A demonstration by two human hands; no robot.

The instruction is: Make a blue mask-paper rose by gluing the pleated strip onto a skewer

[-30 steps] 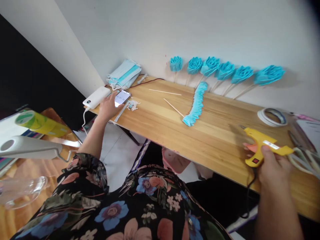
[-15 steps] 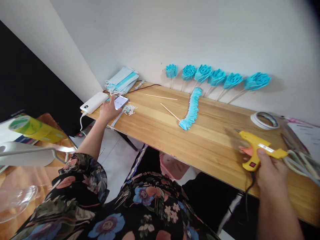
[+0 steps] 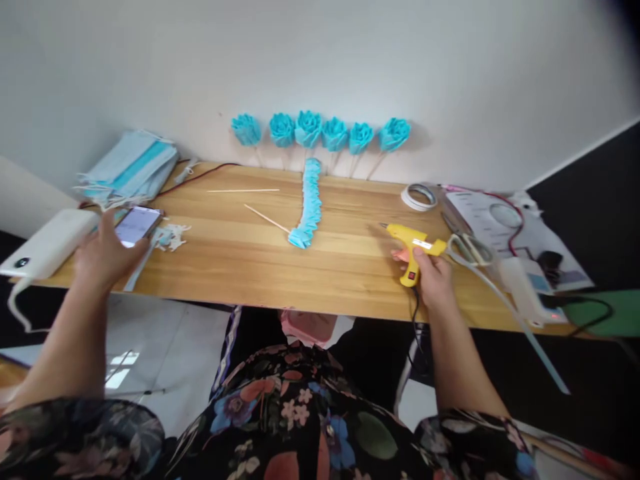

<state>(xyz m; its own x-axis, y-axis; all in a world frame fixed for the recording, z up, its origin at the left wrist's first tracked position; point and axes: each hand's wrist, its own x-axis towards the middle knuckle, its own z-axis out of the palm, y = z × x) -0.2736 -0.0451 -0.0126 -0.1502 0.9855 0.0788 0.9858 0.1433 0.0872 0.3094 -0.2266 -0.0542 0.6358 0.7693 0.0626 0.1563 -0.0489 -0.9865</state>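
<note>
Strip [image 3: 313, 200]: it lies unrolled near the middle of the table [image 3: 225, 273], and we make it the centre of our clock, with the wall [image 3: 320, 60] at 12; its near end meets a stick [image 3: 267, 218], which runs from there toward 10 o'clock.
View: we have turned to our right over the last second, so the socket block [image 3: 523, 287], near 4 o'clock, now shows, and the yellow roll on our left has gone out of sight.
Gun [image 3: 407, 235]: at 4 o'clock, well apart from the strip; our right hand [image 3: 435, 277] keeps its fingers wrapped round the handle, and the nozzle points back toward 10. Whether the gun rests on the table we cannot tell.
Phone [image 3: 139, 225]: at 9 o'clock; our left hand [image 3: 100, 257] is still there, thumb and fingers spread about it. Whether they clasp it or only touch it we cannot tell.
Flowers [image 3: 307, 130]: six, leaning on the wall from 11 round to 1, as they were.
Work: we judge that only our gaze has shifted; the strip lies as it did, so the piece itself seems no further along.
</note>
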